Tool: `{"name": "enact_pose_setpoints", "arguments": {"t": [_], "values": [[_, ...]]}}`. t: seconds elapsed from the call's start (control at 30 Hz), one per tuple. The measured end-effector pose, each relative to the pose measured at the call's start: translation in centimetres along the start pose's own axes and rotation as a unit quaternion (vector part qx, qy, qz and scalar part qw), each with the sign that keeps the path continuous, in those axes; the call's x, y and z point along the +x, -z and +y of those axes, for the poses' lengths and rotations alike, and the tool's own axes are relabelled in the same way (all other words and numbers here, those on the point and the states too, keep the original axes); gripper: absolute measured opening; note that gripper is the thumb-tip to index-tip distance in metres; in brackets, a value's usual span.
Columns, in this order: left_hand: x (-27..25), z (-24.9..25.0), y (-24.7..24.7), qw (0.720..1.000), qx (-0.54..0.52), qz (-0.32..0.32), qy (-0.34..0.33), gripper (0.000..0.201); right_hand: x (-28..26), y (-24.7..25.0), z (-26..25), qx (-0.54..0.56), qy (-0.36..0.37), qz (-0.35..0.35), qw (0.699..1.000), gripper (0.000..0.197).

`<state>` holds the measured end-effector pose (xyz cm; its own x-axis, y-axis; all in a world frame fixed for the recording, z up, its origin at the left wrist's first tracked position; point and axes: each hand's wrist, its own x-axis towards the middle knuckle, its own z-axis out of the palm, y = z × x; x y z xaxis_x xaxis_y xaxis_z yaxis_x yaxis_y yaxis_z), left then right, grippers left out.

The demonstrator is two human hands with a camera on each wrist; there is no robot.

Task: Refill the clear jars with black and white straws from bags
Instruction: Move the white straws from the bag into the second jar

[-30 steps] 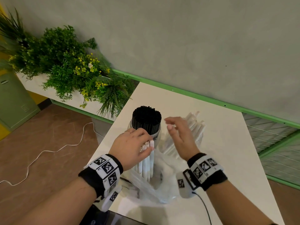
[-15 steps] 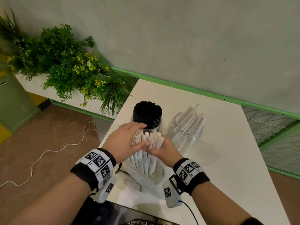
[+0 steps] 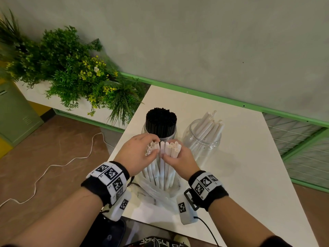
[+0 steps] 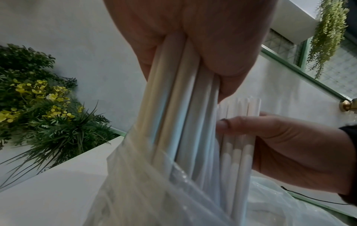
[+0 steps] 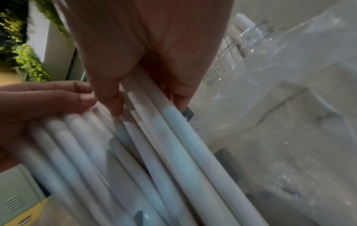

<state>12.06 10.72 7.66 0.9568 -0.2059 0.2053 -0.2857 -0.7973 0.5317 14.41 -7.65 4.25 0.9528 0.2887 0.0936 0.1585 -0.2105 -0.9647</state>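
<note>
Both hands meet over a bundle of white straws (image 3: 161,163) standing upright in a clear plastic bag (image 3: 156,191) on the white counter (image 3: 249,166). The left hand (image 3: 138,155) has its grip clenched around the left share of the bundle near the open tops, fingers curled over the far side and thumb in front. The right hand (image 3: 181,159) has its grip wrapped on the right share, thumb pressed across the front. The two grips touch at the middle of the bundle, and the straws' lower ends sink into the bag below them. Just beyond the left grip stands a clear jar packed with black straws (image 3: 161,122). Beyond and to the right of the right grip a second clear jar (image 3: 203,145) holds a few white straws leaning against its far rim. A leafy planter (image 3: 71,75) sits well to the left of the grips.
</note>
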Motion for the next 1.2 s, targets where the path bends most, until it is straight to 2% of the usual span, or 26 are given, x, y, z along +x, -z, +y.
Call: {"name": "enact_pose_setpoints", "arguments": {"t": [0.13,0.23,0.33,0.5,0.63,0.73,0.8,0.9,1.03,1.2], "values": [[0.0,0.1,-0.1,1.000,0.010,0.009,-0.008,0.020,-0.8,-0.2,-0.5,-0.027,0.055,0.029,0.998,0.049],[-0.1,0.2,-0.1,0.999,0.038,-0.003,-0.017,0.032,-1.2,-0.4,-0.2,-0.077,0.078,0.053,0.993,0.059],[0.0,0.4,-0.1,0.997,0.066,-0.018,-0.022,0.048,-1.5,-0.8,0.6,-0.118,0.092,0.059,0.987,0.058],[0.2,0.2,-0.5,0.996,0.086,-0.012,-0.018,0.034,-1.9,-1.0,0.4,-0.099,0.089,0.037,0.990,0.053],[0.1,0.2,-0.4,0.995,0.088,-0.023,-0.035,0.040,-1.8,-0.4,0.1,-0.071,0.064,0.011,0.995,0.029],[0.0,0.2,-0.3,0.994,0.089,-0.031,-0.058,0.040,-1.7,0.0,-0.1,-0.089,0.070,0.009,0.994,0.021],[0.0,0.2,-0.2,0.993,0.097,-0.031,-0.055,0.038,-1.7,0.2,-0.3,-0.088,0.066,0.015,0.994,0.021],[0.1,0.2,-0.1,0.992,0.109,-0.021,-0.051,0.025,-1.9,0.4,-0.6,-0.090,0.059,0.044,0.993,0.032],[0.3,0.3,0.0,0.992,0.116,-0.015,-0.049,0.019,-2.3,0.6,-0.5,-0.122,0.105,0.074,0.984,0.046],[0.4,0.2,-0.2,0.991,0.123,-0.018,-0.048,0.021,-2.2,0.9,-0.4,-0.120,0.143,0.097,0.978,0.036]]}}
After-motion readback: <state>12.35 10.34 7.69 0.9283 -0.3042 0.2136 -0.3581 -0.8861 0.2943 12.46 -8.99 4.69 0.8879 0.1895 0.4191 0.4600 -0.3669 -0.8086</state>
